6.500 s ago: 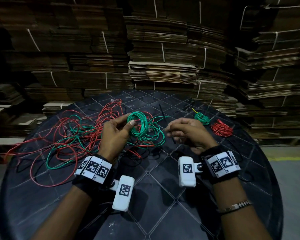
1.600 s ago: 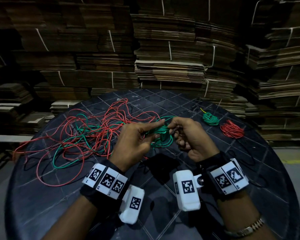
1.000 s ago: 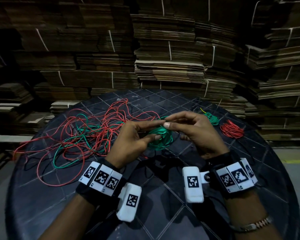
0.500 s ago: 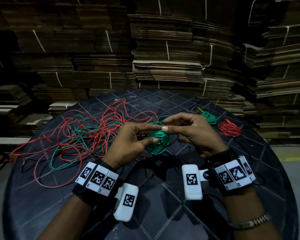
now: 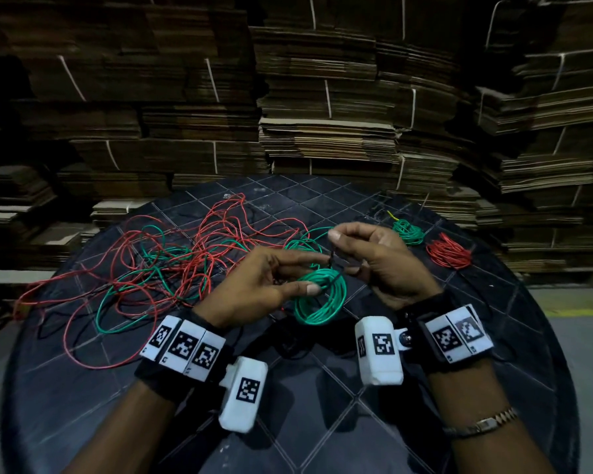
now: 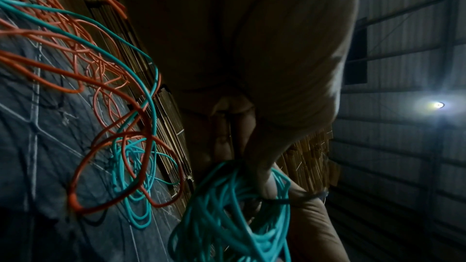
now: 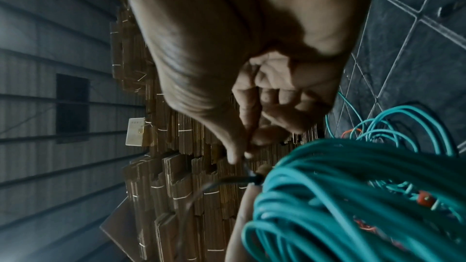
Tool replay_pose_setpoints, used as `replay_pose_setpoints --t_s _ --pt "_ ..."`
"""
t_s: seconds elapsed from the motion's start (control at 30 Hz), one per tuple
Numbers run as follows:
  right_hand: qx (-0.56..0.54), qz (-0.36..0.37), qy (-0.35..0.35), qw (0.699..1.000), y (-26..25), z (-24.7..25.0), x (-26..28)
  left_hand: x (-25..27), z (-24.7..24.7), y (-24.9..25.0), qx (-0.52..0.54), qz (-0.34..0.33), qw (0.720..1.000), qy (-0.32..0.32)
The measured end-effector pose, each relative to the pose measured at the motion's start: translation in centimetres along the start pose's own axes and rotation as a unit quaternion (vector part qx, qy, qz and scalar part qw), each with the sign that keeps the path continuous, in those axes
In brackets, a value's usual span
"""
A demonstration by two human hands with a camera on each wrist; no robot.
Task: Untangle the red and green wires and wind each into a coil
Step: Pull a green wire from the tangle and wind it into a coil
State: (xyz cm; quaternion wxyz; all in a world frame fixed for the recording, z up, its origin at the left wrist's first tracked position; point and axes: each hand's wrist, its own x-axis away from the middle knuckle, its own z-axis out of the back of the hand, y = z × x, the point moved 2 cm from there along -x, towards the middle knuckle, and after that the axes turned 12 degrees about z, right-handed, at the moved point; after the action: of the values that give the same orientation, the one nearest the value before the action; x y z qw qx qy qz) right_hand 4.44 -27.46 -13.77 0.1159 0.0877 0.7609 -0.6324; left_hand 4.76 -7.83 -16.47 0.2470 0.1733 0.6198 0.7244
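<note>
Green wire coil point(image 5: 320, 295): wound into a ring, held above the table's middle between the two hands; a thin black tie point(image 5: 332, 265) is looped round its top.
Left hand point(image 5: 254, 289): thumb and fingers hold the coil's upper left side, thumb tip on the strands, index finger stretched toward the tie.
Right hand point(image 5: 380, 261): fingers curled, thumb and index pinching the tie's upright end just above the coil.
Loose wires point(image 5: 158, 265): red and green strands tangled together, spread over the table's left half out to its left edge.
Small green coil point(image 5: 407, 232): lies near the table's far right edge.
Small red coil point(image 5: 448, 252): just beside the small green one, nearer the right edge.
Table point(image 5: 322, 422): round, dark, lined in a diamond grid.
Cardboard stacks point(image 5: 322, 97): flattened, strapped bundles piled behind the table.
</note>
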Motion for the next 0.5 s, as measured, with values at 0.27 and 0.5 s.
replay_pose_setpoints --t_s 0.27,0.5 --pt "0.005 0.054 0.075 0.996 0.2 -0.4 -0.3 -0.3 0.5 -0.6 -0.040 -0.011 0.999 0.019" --pt "0.055 0.033 -0.022 0.998 -0.4 -0.1 0.1 -0.8 1.0 -0.7 0.019 -0.007 0.997 0.073"
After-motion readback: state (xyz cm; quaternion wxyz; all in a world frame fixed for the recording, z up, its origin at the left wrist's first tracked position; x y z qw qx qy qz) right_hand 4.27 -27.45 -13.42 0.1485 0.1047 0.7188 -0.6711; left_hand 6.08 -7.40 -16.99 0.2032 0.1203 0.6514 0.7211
